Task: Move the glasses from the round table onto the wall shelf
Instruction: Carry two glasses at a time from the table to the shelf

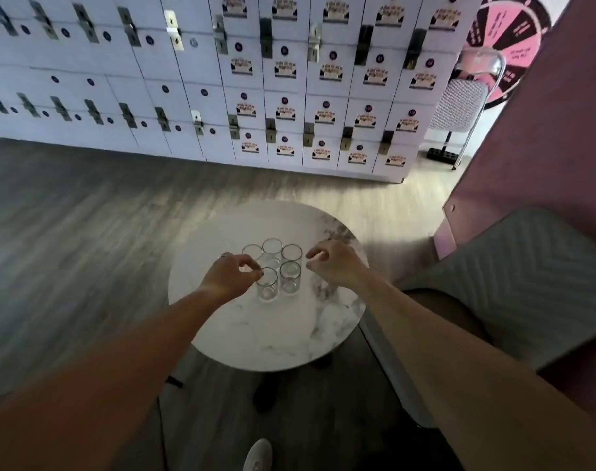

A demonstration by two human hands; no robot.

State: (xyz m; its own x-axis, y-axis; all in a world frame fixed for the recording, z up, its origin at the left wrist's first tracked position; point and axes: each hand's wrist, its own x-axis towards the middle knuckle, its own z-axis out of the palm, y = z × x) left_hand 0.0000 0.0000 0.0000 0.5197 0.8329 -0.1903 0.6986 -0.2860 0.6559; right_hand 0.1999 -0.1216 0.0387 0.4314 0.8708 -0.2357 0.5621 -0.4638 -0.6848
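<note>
Several clear empty glasses (290, 278) stand upright in a tight cluster on the round white marble table (276, 338). My left hand (230, 275) is at the cluster's left side. Its thumb and forefinger curl together at the rim of the near left glass (267, 288), which stands on the table; whether they pinch the rim cannot be told. My right hand (335, 265) hovers just right of the cluster with fingers curled and apart, touching no glass. No wall shelf is in view.
A wall of white lockers (221, 90) runs across the back, beyond grey wood flooring (69, 232). A pink padded panel (527, 147) and a grey cushioned seat (514, 277) stand close on the right. A folding chair (459, 103) is at the far right. My shoe (257, 455) shows below the table.
</note>
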